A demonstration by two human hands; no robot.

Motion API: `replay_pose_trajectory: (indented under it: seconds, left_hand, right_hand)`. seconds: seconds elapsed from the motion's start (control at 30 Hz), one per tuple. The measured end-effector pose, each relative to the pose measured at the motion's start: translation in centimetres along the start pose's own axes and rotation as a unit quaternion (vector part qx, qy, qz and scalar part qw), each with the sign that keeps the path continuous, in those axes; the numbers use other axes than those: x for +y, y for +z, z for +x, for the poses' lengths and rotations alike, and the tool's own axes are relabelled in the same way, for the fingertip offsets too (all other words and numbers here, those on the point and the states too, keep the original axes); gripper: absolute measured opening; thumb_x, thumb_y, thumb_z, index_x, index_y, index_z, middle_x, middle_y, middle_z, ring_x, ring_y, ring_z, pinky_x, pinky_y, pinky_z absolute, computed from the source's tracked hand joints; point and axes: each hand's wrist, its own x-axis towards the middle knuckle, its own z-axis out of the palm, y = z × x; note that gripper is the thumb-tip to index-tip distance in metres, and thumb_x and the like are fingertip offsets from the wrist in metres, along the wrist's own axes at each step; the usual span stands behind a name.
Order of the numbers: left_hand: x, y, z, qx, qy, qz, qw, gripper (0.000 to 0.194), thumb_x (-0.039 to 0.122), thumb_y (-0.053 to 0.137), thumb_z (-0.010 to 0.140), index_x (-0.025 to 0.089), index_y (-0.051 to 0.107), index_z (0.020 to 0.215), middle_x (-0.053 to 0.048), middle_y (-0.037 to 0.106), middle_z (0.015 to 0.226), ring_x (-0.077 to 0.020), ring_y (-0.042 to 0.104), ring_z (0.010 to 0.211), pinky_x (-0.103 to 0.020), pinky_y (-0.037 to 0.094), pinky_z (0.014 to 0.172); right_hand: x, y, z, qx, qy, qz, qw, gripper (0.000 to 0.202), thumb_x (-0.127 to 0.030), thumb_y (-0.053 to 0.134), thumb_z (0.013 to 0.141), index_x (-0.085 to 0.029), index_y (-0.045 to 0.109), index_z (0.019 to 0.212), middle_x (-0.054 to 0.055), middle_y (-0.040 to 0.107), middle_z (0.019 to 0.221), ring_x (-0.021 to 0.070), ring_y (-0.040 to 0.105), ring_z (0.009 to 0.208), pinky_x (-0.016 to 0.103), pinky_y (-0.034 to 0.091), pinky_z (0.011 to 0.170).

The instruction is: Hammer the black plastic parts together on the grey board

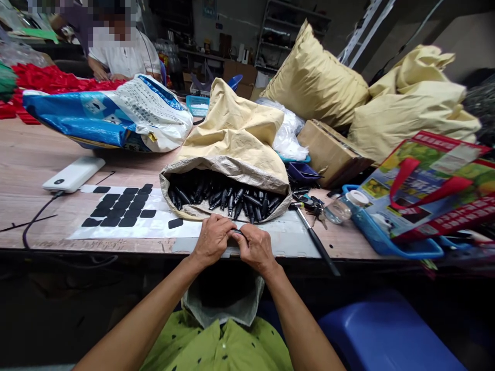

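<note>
My left hand (214, 238) and my right hand (256, 246) meet at the table's front edge, fingers closed around a small black part (236, 232). Most of that part is hidden by the fingers, so its exact kind does not show. Just beyond them lies a cream cloth sack (235, 139), its mouth toward me, full of black tubular parts (232, 198). Below my hands, against the green shirt, an open pale bag (222, 306) gapes upward with a dark inside. Left of the sack, rounded black pads (118, 206) sit in rows on a white sheet (154, 226).
A hammer (315, 239) overhangs the edge at right, near keys (320, 216), a jar (342, 206) and a blue basket (398, 250). A power bank (73, 174) and a blue-white sack (108, 116) lie left. Someone in white (124, 56) sits across the table.
</note>
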Motion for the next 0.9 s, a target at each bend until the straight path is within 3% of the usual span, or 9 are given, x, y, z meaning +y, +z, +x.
replay_pose_trajectory:
  seconds: [0.2,0.37,0.47,0.57,0.63,0.7,0.8,0.87,0.9]
  left_hand:
    - [-0.3,-0.2,0.0,-0.008,-0.001,-0.035,0.999,0.021,0.030,0.052,0.097,0.026,0.073,0.101,-0.003,0.073,0.097,-0.0258,0.051,0.104,-0.042,0.035,0.093]
    - [0.0,-0.6,-0.4,-0.006,0.038,-0.070,0.997,0.027,0.038,0.048,0.101,0.024,0.071,0.102,-0.005,0.070,0.094,-0.0242,0.053,0.097,-0.040,0.039,0.089]
    - [0.9,-1.0,-1.7,0.037,0.059,-0.096,0.993,0.028,0.037,0.046,0.102,0.022,0.069,0.102,-0.007,0.067,0.093,-0.0236,0.055,0.092,-0.039,0.042,0.086]
    - [1.9,-0.6,-4.5,0.058,0.075,-0.136,0.986,0.026,0.033,0.046,0.102,0.021,0.067,0.111,-0.009,0.067,0.096,-0.0234,0.059,0.093,-0.038,0.046,0.086]
    - [2.0,0.6,-6.8,0.014,0.099,-0.135,0.986,0.025,0.032,0.049,0.101,0.022,0.067,0.115,-0.010,0.068,0.098,-0.0231,0.061,0.092,-0.037,0.048,0.085]
    - [1.5,2.4,-9.1,-0.068,0.086,-0.102,0.989,0.026,0.032,0.051,0.100,0.023,0.068,0.117,-0.010,0.069,0.101,-0.0233,0.063,0.092,-0.037,0.049,0.084]
    - [0.4,5.0,-11.4,-0.184,-0.037,-0.031,0.982,0.029,0.031,0.052,0.098,0.026,0.068,0.122,-0.009,0.070,0.109,-0.0256,0.067,0.098,-0.038,0.051,0.086]
    - [0.3,5.5,-11.9,-0.249,-0.095,0.005,0.964,0.036,0.029,0.060,0.091,0.027,0.066,0.127,-0.010,0.070,0.113,-0.0283,0.069,0.101,-0.039,0.053,0.086]
    - [0.6,5.2,-11.8,-0.275,-0.094,0.009,0.957,0.039,0.028,0.064,0.088,0.027,0.067,0.127,-0.010,0.071,0.113,-0.0290,0.069,0.101,-0.038,0.053,0.085]
  right_hand:
    - [-0.3,0.1,-0.1,0.012,0.019,0.038,0.999,0.029,-0.038,0.052,0.100,-0.021,0.058,0.077,0.003,0.061,0.072,0.0158,0.055,0.068,0.027,0.035,0.065]
    - [-0.5,-1.0,-0.4,0.030,0.025,0.139,0.989,0.032,-0.043,0.055,0.097,-0.021,0.058,0.074,0.000,0.054,0.067,0.0147,0.050,0.064,0.028,0.035,0.063]
    - [-0.1,-1.2,-1.0,0.093,0.060,0.240,0.965,0.038,-0.044,0.046,0.100,-0.020,0.059,0.073,0.000,0.051,0.065,0.0149,0.049,0.062,0.028,0.037,0.063]
    - [0.6,-0.7,-1.5,0.187,0.142,0.337,0.912,0.045,-0.047,0.038,0.102,-0.020,0.061,0.074,-0.001,0.044,0.061,0.0142,0.044,0.057,0.028,0.035,0.057]
    - [1.0,-0.3,-1.6,0.220,0.178,0.376,0.882,0.046,-0.048,0.038,0.102,-0.020,0.062,0.074,-0.002,0.041,0.059,0.0136,0.041,0.055,0.027,0.032,0.054]
    - [1.3,-0.1,-1.6,0.220,0.188,0.397,0.871,0.045,-0.048,0.043,0.101,-0.019,0.063,0.073,-0.002,0.041,0.059,0.0131,0.040,0.055,0.027,0.032,0.054]
    - [1.4,-0.1,-1.4,0.203,0.190,0.403,0.872,0.041,-0.047,0.048,0.099,-0.019,0.063,0.072,-0.003,0.041,0.058,0.0127,0.039,0.055,0.027,0.031,0.054]
    - [1.4,-0.2,-1.3,0.199,0.196,0.400,0.873,0.041,-0.047,0.049,0.099,-0.019,0.063,0.071,-0.003,0.041,0.058,0.0125,0.039,0.055,0.027,0.031,0.054]
    - [1.3,-0.2,-1.3,0.198,0.198,0.398,0.873,0.041,-0.047,0.049,0.099,-0.019,0.063,0.071,-0.003,0.042,0.058,0.0124,0.039,0.055,0.027,0.031,0.054]
